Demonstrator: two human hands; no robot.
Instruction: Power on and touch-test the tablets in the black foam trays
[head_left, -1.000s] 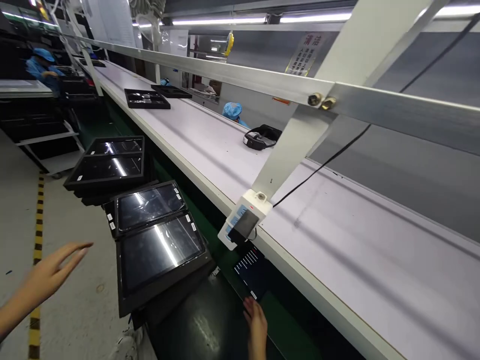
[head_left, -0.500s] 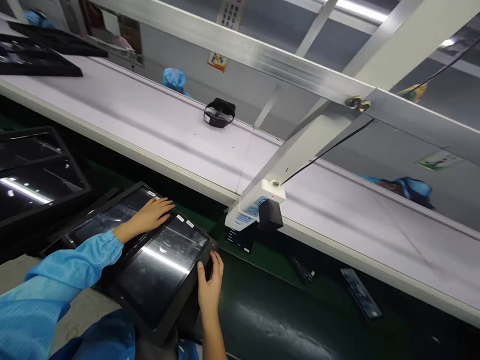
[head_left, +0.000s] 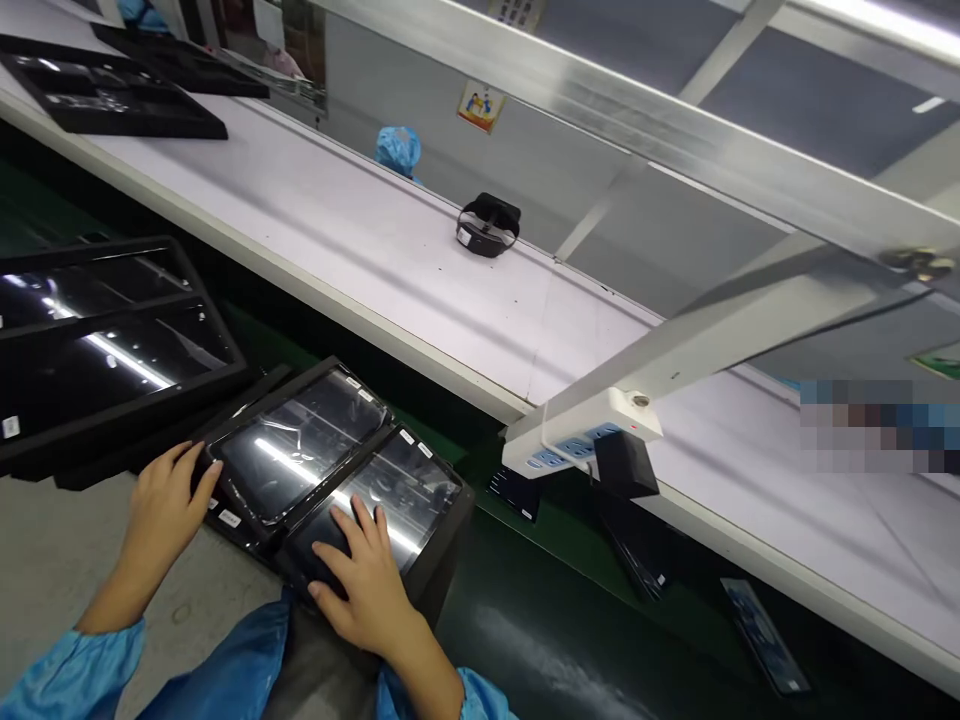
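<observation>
A black tray [head_left: 444, 545] with two dark glossy screen panels lies tilted in front of me on a stack of similar trays. My left hand [head_left: 166, 505] is at the tray's left corner, thumb and fingers apart, the fingertips touching its edge beside the left panel [head_left: 300, 435]. Across the right panel [head_left: 439, 485] my right hand [head_left: 367, 580] lies with fingers spread, palm down. Small white labels show along the far edge of both panels.
More black trays with panels [head_left: 112, 350] lie at left, others [head_left: 142, 105] on the white shelf [head_left: 360, 270]. A power strip [head_left: 581, 435] with a black plug hangs from the post. Phone-like panels [head_left: 765, 635] lie on the green belt. A black headset [head_left: 489, 225] sits on the shelf.
My left hand has moved from the panels' far edge to the tray's left corner. My right hand has gone from the tray's right edge onto the right panel. The view has swung left.
</observation>
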